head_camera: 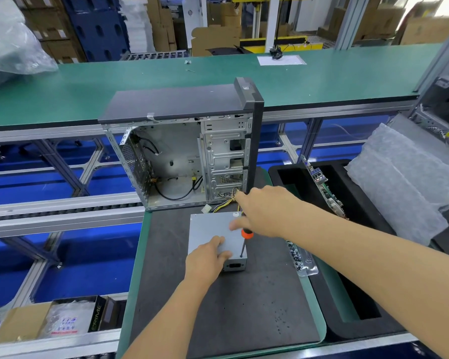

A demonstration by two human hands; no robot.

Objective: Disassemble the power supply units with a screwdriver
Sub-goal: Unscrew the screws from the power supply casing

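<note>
We are seating the screwdriver (245, 239) upright at the power supply (213, 231) corner.
Right hand (259, 213) fingers are gripping its handle at twelve o'clock from the tip; left hand (208, 257) is pressing flat at nine.

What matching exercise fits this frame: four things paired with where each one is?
Things:
1. screwdriver
2. power supply unit
3. computer case
4. circuit board

Places:
A. standing open behind the mat
B. leaning in the black foam tray
C. held upright by the right hand
D. flat on the dark mat under the left hand

Pairs: 1-C, 2-D, 3-A, 4-B
</note>
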